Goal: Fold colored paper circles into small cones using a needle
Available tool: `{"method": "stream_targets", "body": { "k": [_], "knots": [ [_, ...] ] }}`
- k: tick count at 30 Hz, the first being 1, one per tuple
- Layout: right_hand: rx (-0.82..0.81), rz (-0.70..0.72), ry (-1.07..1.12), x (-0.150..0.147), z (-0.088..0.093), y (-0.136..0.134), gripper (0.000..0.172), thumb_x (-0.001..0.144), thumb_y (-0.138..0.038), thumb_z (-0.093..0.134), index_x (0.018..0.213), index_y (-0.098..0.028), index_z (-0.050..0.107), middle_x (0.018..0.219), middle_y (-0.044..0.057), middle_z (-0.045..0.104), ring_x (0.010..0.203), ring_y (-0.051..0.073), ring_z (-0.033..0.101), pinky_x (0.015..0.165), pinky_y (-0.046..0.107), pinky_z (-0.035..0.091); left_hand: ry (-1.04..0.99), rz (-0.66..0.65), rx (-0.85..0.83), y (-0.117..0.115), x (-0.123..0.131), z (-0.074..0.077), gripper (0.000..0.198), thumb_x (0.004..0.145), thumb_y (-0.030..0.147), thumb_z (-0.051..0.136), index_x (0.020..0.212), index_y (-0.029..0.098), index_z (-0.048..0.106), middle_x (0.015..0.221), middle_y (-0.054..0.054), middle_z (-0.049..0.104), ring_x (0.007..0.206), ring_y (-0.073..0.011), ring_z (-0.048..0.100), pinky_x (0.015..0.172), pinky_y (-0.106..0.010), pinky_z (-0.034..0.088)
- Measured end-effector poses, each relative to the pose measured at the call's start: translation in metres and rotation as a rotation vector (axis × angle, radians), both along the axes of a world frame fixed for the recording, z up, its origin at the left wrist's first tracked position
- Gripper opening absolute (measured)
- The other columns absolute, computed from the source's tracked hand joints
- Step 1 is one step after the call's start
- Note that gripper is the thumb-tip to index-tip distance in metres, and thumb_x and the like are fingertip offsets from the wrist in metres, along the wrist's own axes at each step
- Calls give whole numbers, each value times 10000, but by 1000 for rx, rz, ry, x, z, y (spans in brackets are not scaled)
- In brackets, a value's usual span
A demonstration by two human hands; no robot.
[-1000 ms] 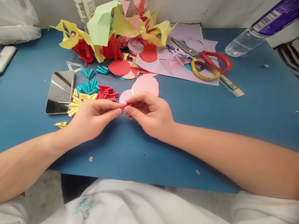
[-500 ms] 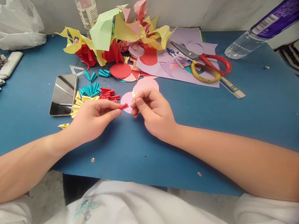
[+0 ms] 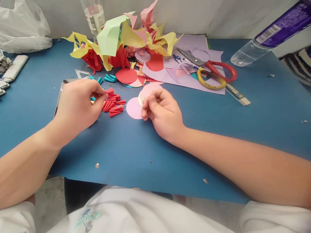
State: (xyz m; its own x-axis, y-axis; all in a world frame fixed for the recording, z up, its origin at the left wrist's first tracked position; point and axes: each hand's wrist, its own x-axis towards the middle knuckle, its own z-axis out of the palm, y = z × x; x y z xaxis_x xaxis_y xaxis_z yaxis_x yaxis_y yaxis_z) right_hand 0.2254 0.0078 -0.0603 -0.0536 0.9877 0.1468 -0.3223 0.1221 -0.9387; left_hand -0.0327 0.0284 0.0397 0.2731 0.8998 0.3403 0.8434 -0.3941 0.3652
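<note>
My left hand [image 3: 75, 105] hovers over a pile of small rolled paper cones. Its index finger and thumb are slightly apart, and their tips touch the red cones [image 3: 113, 104]. The hand hides most of the phone [image 3: 63, 83] and most of the yellow and teal cones. My right hand [image 3: 161, 110] rests on the blue table [image 3: 136, 142], fingers curled in loosely with nothing visible in them. It lies beside and partly on the pink paper circles [image 3: 133, 108].
A heap of coloured paper scraps [image 3: 126, 38] lies at the back, with a bottle [image 3: 93, 16] behind it. Scissors [image 3: 209, 66], a yellow tape ring, a compass and a ruler lie on lilac paper at the right. A plastic bottle [image 3: 262, 38] lies far right. A white bag [image 3: 21, 29] sits far left.
My left hand has carried the red cone left to the red pile and loosened its grip. My right hand has let go of it and curled shut by the pink circles.
</note>
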Motion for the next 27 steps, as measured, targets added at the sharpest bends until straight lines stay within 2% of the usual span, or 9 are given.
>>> {"method": "stream_targets", "body": {
  "k": [3, 5, 12, 14, 17, 20, 22, 24, 27],
  "knots": [
    [59, 244, -144, 2, 10, -6, 559, 1100, -720, 937, 1017, -286, 595, 765, -60, 642, 617, 151, 596, 580, 308, 508, 12, -93, -141, -4, 2, 3, 162, 1015, 328, 685, 865, 285, 726, 937, -44, 905, 901, -257, 803, 888, -419, 613],
    [128, 357, -283, 3, 15, -10, 479, 1128, -645, 920, 1002, -280, 635, 742, -49, 628, 614, 167, 566, 570, 336, 485, 34, -142, -247, -7, 5, 3, 150, 997, 306, 668, 851, 291, 699, 887, -29, 879, 839, -248, 785, 834, -393, 585],
    [348, 286, -565, 4, 13, -10, 272, 1151, -453, 755, 971, -319, 601, 798, -8, 677, 671, 217, 562, 674, 422, 507, 384, -124, -245, -9, 7, -2, 321, 1059, 405, 675, 772, 283, 598, 828, -50, 780, 761, -270, 694, 706, -384, 407],
    [286, 196, -609, 3, 15, -9, 262, 1126, -422, 739, 949, -317, 577, 789, -9, 668, 677, 217, 564, 675, 419, 486, 385, -106, -238, -9, 6, -3, 362, 1052, 451, 700, 754, 281, 583, 811, -54, 749, 734, -272, 652, 693, -397, 360],
    [33, 148, -656, 5, 26, -5, 316, 1094, -360, 742, 860, -315, 535, 710, -20, 616, 626, 202, 534, 607, 393, 443, 354, -80, -222, -9, 3, -4, 398, 1048, 485, 731, 743, 276, 582, 798, -52, 739, 748, -270, 645, 698, -402, 320],
    [-252, 236, -735, 25, 44, 9, 374, 1113, -276, 689, 782, -299, 518, 647, -19, 578, 535, 180, 502, 514, 363, 428, 330, -52, -171, -9, 1, -6, 387, 1061, 480, 734, 768, 266, 600, 820, -41, 758, 772, -257, 658, 705, -395, 313],
    [-287, 353, -808, 49, 56, 21, 415, 1021, -261, 875, 710, -271, 600, 598, 11, 625, 475, 184, 527, 458, 363, 400, 324, -49, -135, -8, 0, -7, 377, 1062, 474, 737, 776, 264, 610, 830, -34, 765, 792, -250, 678, 711, -389, 335],
    [-214, 579, -1010, 76, 69, 33, 422, 1041, -343, 948, 720, -252, 690, 635, 42, 689, 486, 187, 571, 465, 359, 438, 360, -42, -131, -7, 2, -8, 342, 1077, 449, 714, 801, 262, 638, 880, -42, 802, 832, -257, 715, 717, -381, 362],
    [-183, 441, -1421, 100, 86, 42, 278, 1056, -374, 903, 845, -253, 768, 839, 82, 803, 637, 239, 669, 572, 377, 496, 493, -27, -179, -5, 6, -8, 277, 1104, 387, 640, 872, 248, 703, 1009, -87, 869, 910, -291, 779, 707, -373, 391]
  ]
}}
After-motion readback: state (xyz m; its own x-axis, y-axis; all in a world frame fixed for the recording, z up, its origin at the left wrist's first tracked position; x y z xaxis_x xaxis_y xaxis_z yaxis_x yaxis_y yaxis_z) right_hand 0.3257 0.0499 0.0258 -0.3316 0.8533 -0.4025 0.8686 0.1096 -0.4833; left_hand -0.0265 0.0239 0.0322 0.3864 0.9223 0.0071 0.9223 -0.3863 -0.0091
